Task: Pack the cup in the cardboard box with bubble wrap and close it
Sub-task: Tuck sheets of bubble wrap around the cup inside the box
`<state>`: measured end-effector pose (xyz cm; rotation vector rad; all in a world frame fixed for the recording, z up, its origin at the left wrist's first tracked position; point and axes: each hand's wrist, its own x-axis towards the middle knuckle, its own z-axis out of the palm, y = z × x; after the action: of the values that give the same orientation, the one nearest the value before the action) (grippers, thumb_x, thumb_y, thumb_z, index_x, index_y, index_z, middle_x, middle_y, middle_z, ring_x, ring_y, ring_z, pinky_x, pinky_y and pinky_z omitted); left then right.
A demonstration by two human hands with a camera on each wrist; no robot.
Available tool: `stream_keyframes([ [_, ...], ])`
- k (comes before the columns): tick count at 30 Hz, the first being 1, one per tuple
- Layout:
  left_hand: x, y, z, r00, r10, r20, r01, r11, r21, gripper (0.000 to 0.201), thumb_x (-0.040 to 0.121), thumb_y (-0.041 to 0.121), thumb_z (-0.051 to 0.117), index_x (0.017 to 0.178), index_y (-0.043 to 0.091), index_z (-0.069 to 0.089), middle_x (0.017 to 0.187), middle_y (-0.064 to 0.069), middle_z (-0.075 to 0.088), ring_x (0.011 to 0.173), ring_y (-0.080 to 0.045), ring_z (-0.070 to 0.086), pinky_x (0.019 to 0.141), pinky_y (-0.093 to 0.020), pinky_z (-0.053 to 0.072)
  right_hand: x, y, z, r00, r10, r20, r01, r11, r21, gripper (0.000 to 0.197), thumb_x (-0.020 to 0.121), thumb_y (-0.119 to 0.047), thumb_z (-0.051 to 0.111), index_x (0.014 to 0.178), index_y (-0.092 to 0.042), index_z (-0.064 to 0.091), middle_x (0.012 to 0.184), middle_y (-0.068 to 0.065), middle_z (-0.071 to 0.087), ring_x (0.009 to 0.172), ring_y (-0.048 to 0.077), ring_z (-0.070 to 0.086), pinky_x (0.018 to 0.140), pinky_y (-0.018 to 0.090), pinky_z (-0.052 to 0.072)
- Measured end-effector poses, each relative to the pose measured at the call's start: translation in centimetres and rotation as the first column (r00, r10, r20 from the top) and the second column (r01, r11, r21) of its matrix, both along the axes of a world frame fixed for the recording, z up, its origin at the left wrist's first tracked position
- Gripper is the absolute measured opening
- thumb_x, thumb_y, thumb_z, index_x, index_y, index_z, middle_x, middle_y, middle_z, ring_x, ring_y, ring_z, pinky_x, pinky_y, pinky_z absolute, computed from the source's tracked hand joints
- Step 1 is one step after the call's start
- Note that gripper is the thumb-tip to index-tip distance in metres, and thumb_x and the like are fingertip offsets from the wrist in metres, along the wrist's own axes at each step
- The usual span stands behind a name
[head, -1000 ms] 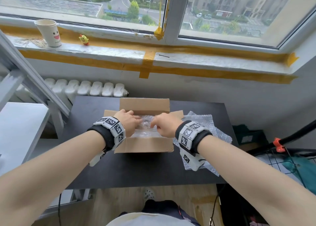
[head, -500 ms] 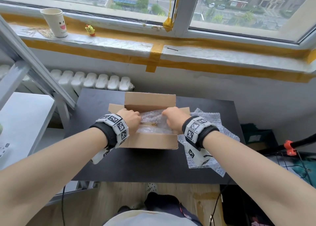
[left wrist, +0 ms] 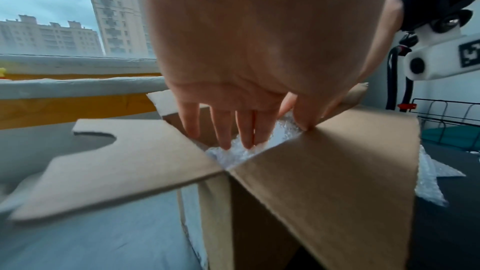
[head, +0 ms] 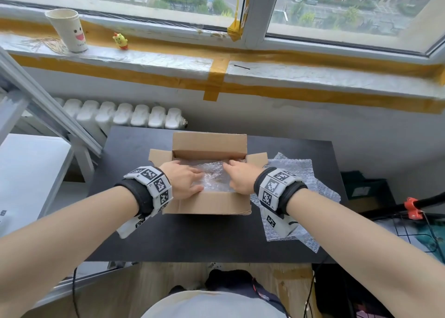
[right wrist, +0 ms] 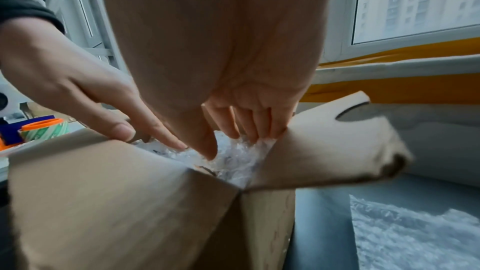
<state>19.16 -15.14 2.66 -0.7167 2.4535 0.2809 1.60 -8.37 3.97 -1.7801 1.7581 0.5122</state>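
Note:
An open cardboard box (head: 207,204) stands mid-table with its flaps folded out. Clear bubble wrap (head: 213,173) fills its inside. The cup does not show plainly under the wrap. My left hand (head: 185,180) reaches in from the left; its straight fingers (left wrist: 228,132) press down on the wrap while the thumb lies on the near wall's edge. My right hand (head: 240,177) reaches in from the right, and its fingers (right wrist: 249,128) push the wrap down by the right flap (right wrist: 324,147). Neither hand grips anything.
A spare bubble wrap sheet (head: 298,173) lies on the black table (head: 192,240), right of the box. A smiley paper cup (head: 69,30) and a yellow toy (head: 120,41) stand on the windowsill. A tape roll (right wrist: 44,128) sits to the left, a wire rack (head: 421,233) to the right.
Both hands were curled over the wrap a second ago; now their fingers lie stretched out on it, pressing it lower in the box. The box has not moved.

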Motion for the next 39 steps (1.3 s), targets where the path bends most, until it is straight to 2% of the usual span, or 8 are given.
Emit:
stream_keyframes([
  [3, -0.3, -0.3, -0.1, 0.997, 0.048, 0.067, -0.046, 0.999, -0.024, 0.06, 0.098, 0.051, 0.019, 0.149, 0.02, 0.018, 0.158, 0.006, 0.019, 0.145, -0.017, 0.017, 0.12, -0.043, 0.009, 0.5, -0.1, -0.3, 1.0, -0.032, 0.0, 0.032, 0.998, 0.053, 0.068, 0.095, -0.022, 0.04, 0.151, -0.009, 0.004, 0.155, 0.019, 0.019, 0.142, 0.033, 0.025, 0.115, 0.044, 0.028],
  [7, -0.4, -0.5, -0.5, 0.993, 0.084, 0.086, -0.076, 0.993, -0.089, 0.064, 0.096, 0.052, 0.023, 0.15, 0.018, 0.015, 0.158, 0.003, 0.018, 0.145, -0.018, 0.017, 0.12, -0.043, 0.006, 0.6, -0.3, -0.7, 0.999, -0.045, 0.009, 0.044, 0.996, 0.081, 0.072, 0.094, -0.028, 0.04, 0.151, -0.013, -0.001, 0.157, 0.02, 0.014, 0.144, 0.034, 0.021, 0.117, 0.044, 0.025],
  [12, -1.1, -1.0, -1.2, 0.995, 0.067, 0.067, -0.057, 0.988, -0.142, 0.055, 0.094, 0.045, 0.037, 0.139, 0.013, 0.036, 0.145, -0.003, 0.038, 0.13, -0.023, 0.042, 0.113, -0.04, 0.024, 0.5, -0.9, -0.9, 0.999, -0.032, -0.01, 0.033, 0.994, 0.101, 0.07, 0.094, -0.027, 0.041, 0.151, -0.017, 0.003, 0.156, 0.018, 0.019, 0.141, 0.034, 0.029, 0.115, 0.042, 0.029],
  [17, -1.4, -1.5, -1.7, 0.995, 0.027, 0.095, -0.006, 0.977, -0.213, 0.047, 0.09, 0.046, 0.035, 0.119, 0.015, 0.055, 0.123, -0.002, 0.057, 0.119, -0.021, 0.041, 0.101, -0.036, 0.029, 0.4, -0.8, -1.9, 0.997, 0.016, -0.08, -0.011, 0.998, 0.057, 0.067, 0.09, -0.031, 0.04, 0.149, -0.025, 0.009, 0.153, 0.013, 0.03, 0.136, 0.031, 0.036, 0.112, 0.043, 0.034],
  [22, -1.5, -2.3, -1.8, 0.989, 0.092, 0.112, -0.08, 0.991, -0.106, 0.054, 0.087, 0.051, 0.044, 0.128, 0.017, 0.043, 0.126, -0.004, 0.057, 0.118, -0.022, 0.048, 0.102, -0.034, 0.034, 0.3, -1.4, -1.8, 0.995, 0.023, -0.099, -0.014, 0.996, 0.085, 0.067, 0.09, -0.036, 0.042, 0.149, -0.026, 0.012, 0.154, 0.011, 0.03, 0.136, 0.031, 0.038, 0.112, 0.043, 0.035],
  [28, -1.7, -2.0, -1.2, 0.991, 0.033, 0.131, -0.015, 0.99, -0.139, 0.054, 0.081, 0.052, 0.062, 0.12, 0.014, 0.057, 0.118, -0.005, 0.05, 0.109, -0.025, 0.053, 0.091, -0.037, 0.044, 0.0, -1.6, -0.3, 0.996, 0.059, -0.06, -0.056, 0.997, 0.052, 0.075, 0.085, -0.042, 0.063, 0.145, -0.016, 0.026, 0.139, 0.01, 0.047, 0.123, 0.029, 0.051, 0.099, 0.045, 0.047],
  [33, -1.3, -1.8, 0.6, 0.996, 0.08, 0.049, -0.076, 0.995, -0.068, 0.049, 0.079, 0.042, 0.07, 0.119, 0.017, 0.056, 0.117, -0.003, 0.059, 0.108, -0.025, 0.059, 0.087, -0.036, 0.051, -0.5, -0.3, 0.3, 1.0, 0.025, -0.004, -0.025, 0.997, -0.068, 0.068, 0.086, -0.035, 0.064, 0.143, -0.015, 0.034, 0.138, 0.008, 0.048, 0.124, 0.027, 0.051, 0.1, 0.042, 0.046],
  [39, -0.8, -0.6, 3.1, 0.966, 0.216, -0.139, -0.225, 0.973, -0.053, 0.028, 0.093, 0.027, 0.05, 0.117, 0.017, 0.058, 0.115, -0.005, 0.062, 0.104, -0.027, 0.06, 0.085, -0.037, 0.051, -0.4, 1.6, 1.6, 0.998, -0.037, 0.049, 0.047, 0.974, -0.22, 0.054, 0.094, -0.031, 0.054, 0.143, -0.015, 0.037, 0.145, 0.006, 0.045, 0.13, 0.025, 0.046, 0.107, 0.039, 0.04],
])
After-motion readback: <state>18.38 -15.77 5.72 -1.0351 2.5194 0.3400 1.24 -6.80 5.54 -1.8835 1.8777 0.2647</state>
